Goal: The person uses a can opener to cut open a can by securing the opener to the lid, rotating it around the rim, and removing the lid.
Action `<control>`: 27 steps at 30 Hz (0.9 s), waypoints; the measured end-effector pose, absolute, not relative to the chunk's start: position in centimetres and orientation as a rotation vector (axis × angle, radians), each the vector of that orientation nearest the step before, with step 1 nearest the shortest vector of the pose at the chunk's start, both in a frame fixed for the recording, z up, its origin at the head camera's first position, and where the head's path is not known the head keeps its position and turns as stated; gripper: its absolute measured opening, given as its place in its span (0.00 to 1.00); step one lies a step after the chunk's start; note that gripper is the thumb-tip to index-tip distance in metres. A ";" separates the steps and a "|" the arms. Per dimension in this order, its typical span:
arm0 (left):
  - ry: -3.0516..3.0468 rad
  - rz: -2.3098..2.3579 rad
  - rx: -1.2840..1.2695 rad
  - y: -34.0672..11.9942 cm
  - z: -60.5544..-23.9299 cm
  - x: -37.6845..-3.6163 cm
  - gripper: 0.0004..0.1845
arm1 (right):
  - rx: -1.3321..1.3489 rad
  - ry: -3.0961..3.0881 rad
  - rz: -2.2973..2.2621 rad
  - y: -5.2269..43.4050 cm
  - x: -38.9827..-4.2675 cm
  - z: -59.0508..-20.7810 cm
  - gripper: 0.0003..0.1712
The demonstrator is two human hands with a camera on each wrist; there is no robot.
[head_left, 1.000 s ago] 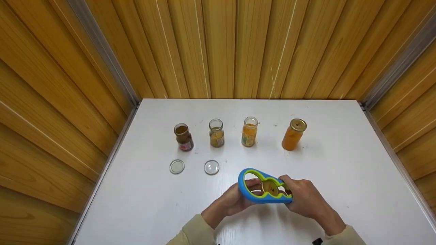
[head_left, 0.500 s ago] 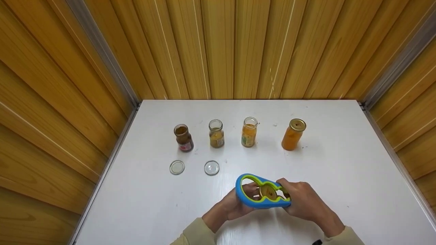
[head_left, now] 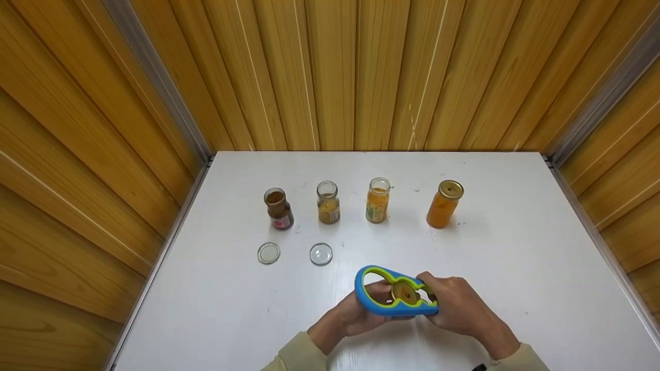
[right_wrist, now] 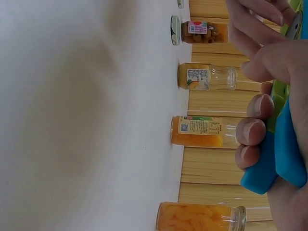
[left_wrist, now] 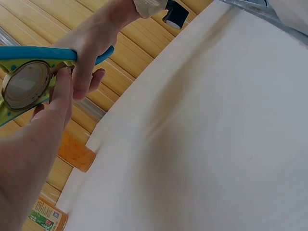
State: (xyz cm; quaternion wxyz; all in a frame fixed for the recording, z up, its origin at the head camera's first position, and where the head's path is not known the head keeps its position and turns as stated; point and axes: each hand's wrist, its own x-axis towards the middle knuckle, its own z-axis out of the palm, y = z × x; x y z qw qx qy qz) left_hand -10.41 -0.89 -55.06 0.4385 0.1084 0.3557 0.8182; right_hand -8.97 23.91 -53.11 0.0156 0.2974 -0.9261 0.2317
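A blue and green jar opener (head_left: 372,307) is held above the table's near middle, with a gold lid (head_left: 405,292) caught in its middle hole. My left hand (head_left: 379,294) reaches under it from the left, and its fingers curl against the lid (left_wrist: 23,84). My right hand (head_left: 432,298) grips the opener's narrow right end (right_wrist: 284,156). Behind stand a brown jar (head_left: 279,209), a second jar (head_left: 328,202) and a third jar (head_left: 378,200), all without lids, and an orange jar (head_left: 443,204) with a gold lid on.
Two loose round lids (head_left: 268,253) (head_left: 320,254) lie in front of the left two jars. The white table (head_left: 515,257) is walled by wooden panels at the back and both sides.
Both hands and the opener with the gold lid have drifted slightly left and nearer to me. Jars and loose lids have not moved.
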 end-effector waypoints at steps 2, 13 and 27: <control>0.875 2.033 0.278 -0.8 -55.1 -10.4 0.23 | 0.933 -2.874 0.719 23.9 -9.0 -53.2 0.29; 0.840 2.037 0.276 -0.8 -55.4 -10.5 0.23 | 0.940 -2.883 0.733 24.0 -8.9 -53.4 0.31; 0.883 2.035 0.277 -0.9 -55.5 -10.5 0.29 | 0.904 -2.879 0.747 23.8 -9.0 -53.5 0.33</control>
